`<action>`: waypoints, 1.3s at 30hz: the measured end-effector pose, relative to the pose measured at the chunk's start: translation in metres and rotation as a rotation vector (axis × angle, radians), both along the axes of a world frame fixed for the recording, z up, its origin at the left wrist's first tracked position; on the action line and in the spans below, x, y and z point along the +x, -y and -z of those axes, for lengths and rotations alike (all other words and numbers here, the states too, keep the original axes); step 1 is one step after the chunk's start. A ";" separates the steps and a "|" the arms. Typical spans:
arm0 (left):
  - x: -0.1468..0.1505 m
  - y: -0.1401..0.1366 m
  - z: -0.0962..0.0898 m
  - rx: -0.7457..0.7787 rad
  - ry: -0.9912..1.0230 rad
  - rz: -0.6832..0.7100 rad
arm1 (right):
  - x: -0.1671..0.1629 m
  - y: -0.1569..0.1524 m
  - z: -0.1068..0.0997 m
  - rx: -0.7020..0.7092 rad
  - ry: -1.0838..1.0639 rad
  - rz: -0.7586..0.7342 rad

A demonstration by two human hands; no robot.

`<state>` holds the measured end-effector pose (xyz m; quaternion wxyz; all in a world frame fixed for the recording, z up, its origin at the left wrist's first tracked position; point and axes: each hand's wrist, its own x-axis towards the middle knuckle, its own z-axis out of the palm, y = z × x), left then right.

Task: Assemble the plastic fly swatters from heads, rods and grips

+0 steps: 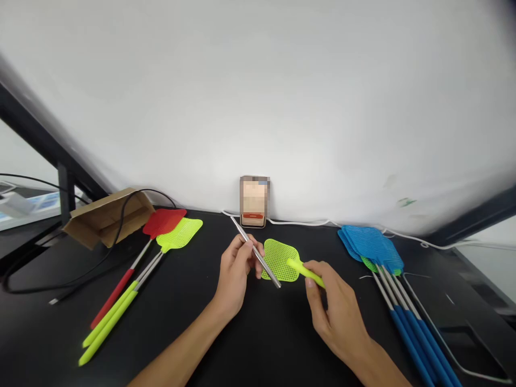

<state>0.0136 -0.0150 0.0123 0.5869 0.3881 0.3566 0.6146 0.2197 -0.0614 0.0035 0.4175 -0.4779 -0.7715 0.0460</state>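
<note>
Pinched between the thumb and fingers of my left hand [233, 277] is a slim silver metal rod [266, 266], slanting down to the right. My right hand [338, 309] grips a yellow-green plastic handle [309, 273], whose tip points left. Just behind that tip and the rod is a yellow-green perforated fly swatter head [278, 252]. Whether handle and head are joined I cannot tell. The fingers of my left hand come close to the head's left edge. Part of the handle is hidden under my right fingers.
Left on the black table lie a red fly swatter [115, 295] and yellow-green swatters [121, 309], by an open cardboard box [108, 217] and black cable [121, 220]. Several blue-handled swatters [371, 244] lie right. A phone [253, 201] leans against the white wall [258, 97].
</note>
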 end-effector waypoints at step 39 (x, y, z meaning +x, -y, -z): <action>-0.001 0.001 -0.009 -0.073 0.161 0.135 | 0.012 -0.004 -0.006 0.309 0.166 0.057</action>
